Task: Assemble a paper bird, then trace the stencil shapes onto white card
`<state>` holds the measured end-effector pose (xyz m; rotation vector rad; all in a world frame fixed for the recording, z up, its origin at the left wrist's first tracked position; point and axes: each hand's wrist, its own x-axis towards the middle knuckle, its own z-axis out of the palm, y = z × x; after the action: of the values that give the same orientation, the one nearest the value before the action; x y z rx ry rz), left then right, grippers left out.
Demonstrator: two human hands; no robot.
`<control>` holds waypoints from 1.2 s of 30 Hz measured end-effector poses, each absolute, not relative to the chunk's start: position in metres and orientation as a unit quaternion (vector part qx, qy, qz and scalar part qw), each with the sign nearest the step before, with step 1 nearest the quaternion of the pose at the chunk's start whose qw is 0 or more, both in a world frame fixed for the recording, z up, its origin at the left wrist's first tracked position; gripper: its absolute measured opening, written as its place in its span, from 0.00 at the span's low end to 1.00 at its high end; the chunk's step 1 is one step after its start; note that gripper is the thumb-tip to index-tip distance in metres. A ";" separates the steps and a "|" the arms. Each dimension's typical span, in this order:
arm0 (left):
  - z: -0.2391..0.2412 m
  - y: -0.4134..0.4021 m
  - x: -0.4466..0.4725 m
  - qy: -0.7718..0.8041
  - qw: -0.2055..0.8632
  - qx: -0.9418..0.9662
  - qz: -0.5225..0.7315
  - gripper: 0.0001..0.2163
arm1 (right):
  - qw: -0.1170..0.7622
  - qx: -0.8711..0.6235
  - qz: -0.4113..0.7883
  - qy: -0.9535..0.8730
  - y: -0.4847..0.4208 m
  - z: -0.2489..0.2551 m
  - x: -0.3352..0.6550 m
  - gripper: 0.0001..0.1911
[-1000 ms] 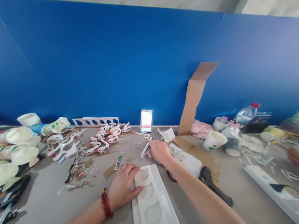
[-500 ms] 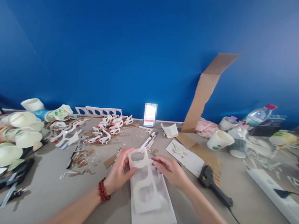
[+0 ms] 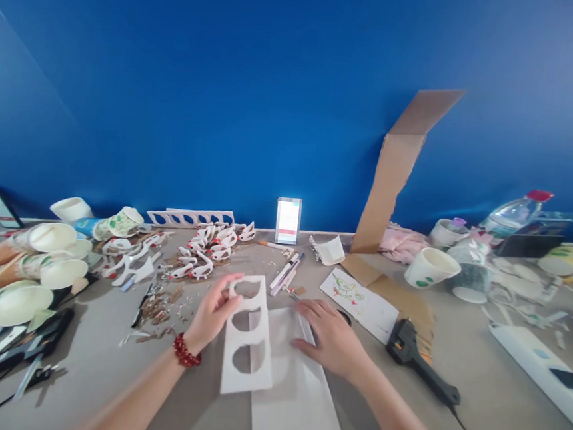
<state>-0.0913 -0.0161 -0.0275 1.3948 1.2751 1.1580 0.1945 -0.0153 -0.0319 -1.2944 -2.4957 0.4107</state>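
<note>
My left hand (image 3: 211,314), with a red bead bracelet on the wrist, grips the upper left edge of a white foam strip (image 3: 247,335) that has three cut-out holes and holds it lifted and tilted above the table. My right hand (image 3: 329,336) lies palm down with fingers spread on a plain white sheet (image 3: 295,393) that rests flat on the grey table just right of the strip.
A black glue gun (image 3: 421,361) lies right of my right hand. Pens (image 3: 285,272), white cut-out shapes (image 3: 202,258) and scraps sit behind. Paper cups (image 3: 25,279) pile at the left. A cardboard strip (image 3: 395,168) leans on the blue wall. A power strip (image 3: 538,371) lies far right.
My left hand has lifted the holed strip off the plain sheet and moved it left. My right hand came back from the pens and now presses flat on the sheet.
</note>
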 end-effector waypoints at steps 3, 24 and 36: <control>-0.019 -0.009 -0.113 0.566 0.392 0.589 0.422 0.16 | 0.137 -0.455 0.156 -0.866 -0.016 -0.033 0.194 0.30; -0.046 0.014 -0.077 0.421 0.604 0.454 0.503 0.18 | 0.144 -0.384 0.216 -0.886 -0.015 -0.033 0.194 0.30; -0.049 0.027 -0.114 0.543 0.386 0.552 0.501 0.15 | 0.149 -0.378 0.225 -0.886 -0.018 -0.030 0.194 0.35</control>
<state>-0.1136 0.0270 -0.0490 1.4062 1.3834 1.2763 0.1939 -0.0177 -0.0300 -1.0864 -2.5466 0.6464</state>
